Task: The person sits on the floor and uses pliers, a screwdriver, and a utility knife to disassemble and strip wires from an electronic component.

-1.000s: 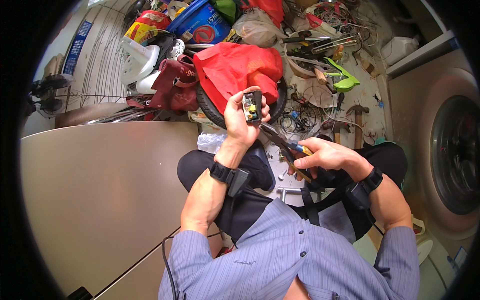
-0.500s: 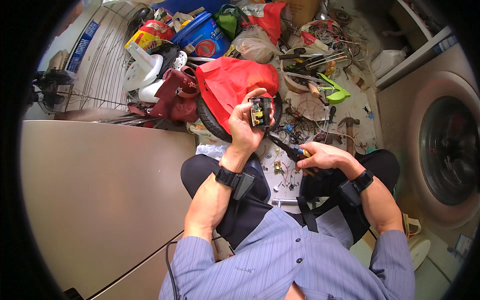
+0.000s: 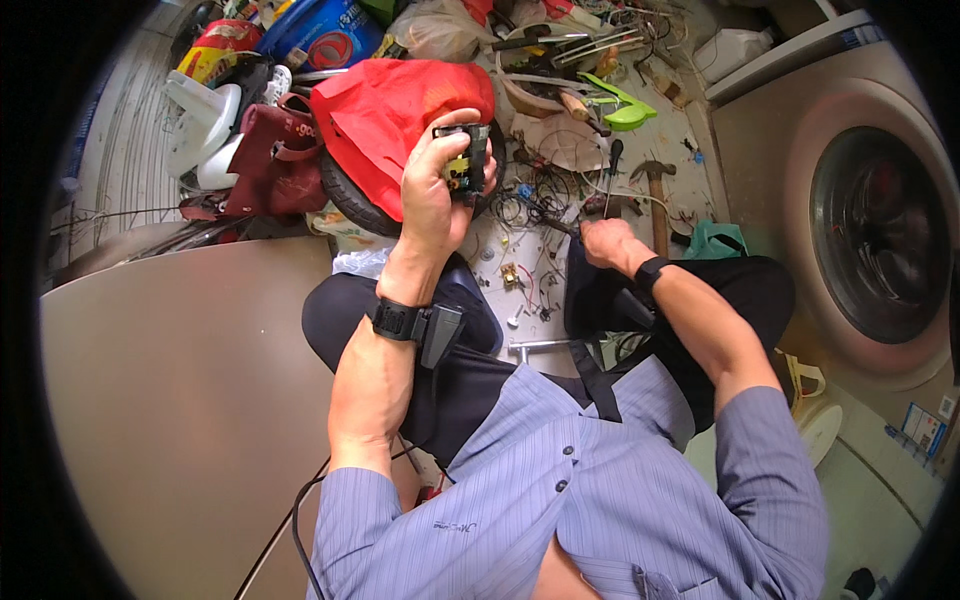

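Raised over the floor, my left hand (image 3: pixel 428 195) grips a small black electronic device (image 3: pixel 466 165) with its casing open and yellow and green parts showing inside. The thumb lies over its near side and fingers wrap behind it. My right hand (image 3: pixel 609 243) is low beside my right knee, its fingers curled and partly hidden. Whether the pliers seen earlier are still in it cannot be made out. Just beyond its knuckles lies a screwdriver (image 3: pixel 615 154) with a dark handle. A hammer (image 3: pixel 657 195) lies to the right of that hand.
A red cloth (image 3: pixel 390 115) covers a tyre-rimmed round object (image 3: pixel 350 200) ahead. Small loose parts and a little circuit piece (image 3: pixel 511 275) lie between my feet. Tangled black wires (image 3: pixel 530 208) and a green tool (image 3: pixel 625 112) lie farther out. A washing machine (image 3: pixel 790 180) stands right.
My right hand has moved away from the device toward the floor by the screwdriver and hammer; the pliers no longer show clearly. The left hand still holds the device, now turned. The view has shifted.
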Action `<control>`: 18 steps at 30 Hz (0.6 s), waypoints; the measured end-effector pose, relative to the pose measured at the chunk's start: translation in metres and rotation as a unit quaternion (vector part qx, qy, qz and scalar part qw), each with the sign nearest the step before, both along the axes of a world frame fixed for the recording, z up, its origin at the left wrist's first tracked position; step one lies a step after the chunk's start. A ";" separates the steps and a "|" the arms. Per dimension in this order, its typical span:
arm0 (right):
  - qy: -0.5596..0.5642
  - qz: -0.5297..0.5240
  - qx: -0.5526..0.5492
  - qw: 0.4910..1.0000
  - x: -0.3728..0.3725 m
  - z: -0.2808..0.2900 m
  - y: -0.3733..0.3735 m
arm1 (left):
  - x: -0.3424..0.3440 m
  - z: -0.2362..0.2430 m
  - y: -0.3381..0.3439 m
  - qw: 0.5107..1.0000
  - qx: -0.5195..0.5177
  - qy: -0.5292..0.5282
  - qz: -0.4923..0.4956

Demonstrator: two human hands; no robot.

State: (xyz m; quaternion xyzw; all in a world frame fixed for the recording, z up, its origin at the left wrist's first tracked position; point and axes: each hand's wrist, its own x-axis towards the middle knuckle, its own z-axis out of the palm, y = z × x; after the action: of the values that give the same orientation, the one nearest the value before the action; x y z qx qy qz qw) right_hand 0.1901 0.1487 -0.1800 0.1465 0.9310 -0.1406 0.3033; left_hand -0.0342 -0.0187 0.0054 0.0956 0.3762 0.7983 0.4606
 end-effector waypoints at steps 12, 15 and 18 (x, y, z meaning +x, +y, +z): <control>-0.100 0.001 -0.039 0.994 -0.014 -0.003 -0.036 | 0.006 0.006 0.001 0.992 -0.096 0.068 -0.045; -0.039 -0.045 -0.050 0.997 -0.017 -0.023 0.024 | 0.009 0.009 0.012 0.991 -0.106 0.063 -0.056; -0.124 -0.045 -0.015 0.991 -0.006 -0.002 0.115 | 0.014 0.010 0.022 0.993 -0.090 0.052 -0.056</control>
State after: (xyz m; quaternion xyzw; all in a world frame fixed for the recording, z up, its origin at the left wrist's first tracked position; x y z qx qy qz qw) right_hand 0.1838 0.2635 -0.1819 0.2004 0.8766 -0.1487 0.4115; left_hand -0.0204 0.0031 0.0159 0.1162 0.4645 0.7276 0.4912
